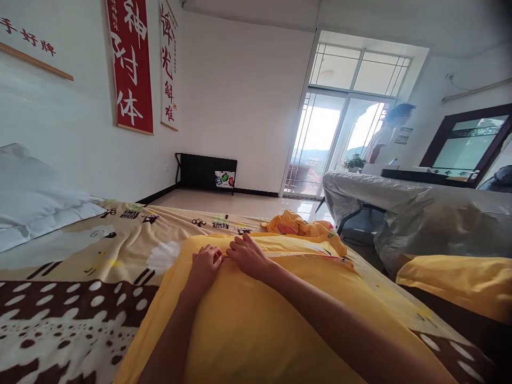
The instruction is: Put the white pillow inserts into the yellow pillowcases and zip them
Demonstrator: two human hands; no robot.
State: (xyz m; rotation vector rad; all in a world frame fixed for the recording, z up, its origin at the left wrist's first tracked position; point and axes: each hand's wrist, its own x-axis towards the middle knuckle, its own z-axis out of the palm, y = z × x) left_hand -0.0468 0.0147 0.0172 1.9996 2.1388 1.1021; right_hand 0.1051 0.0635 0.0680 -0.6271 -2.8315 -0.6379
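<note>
A large yellow cloth cover lies over the bed in front of me, with a pale seam running along its far side. At the left end of that seam, my left hand is closed, its fingers pinching the cover's edge. Close beside it, my right hand is closed on the same edge, fingers bent down. The small part between the fingertips is hidden, and I cannot tell whether the seam holds a zipper. Just past the cover sits a crumpled yellow-orange cloth.
Under the cover is a patterned blanket; white pillows are at the left. Another yellow fabric bundle lies at the right. Beyond stands a table draped in plastic, with a person behind it. A black folded panel leans on the wall.
</note>
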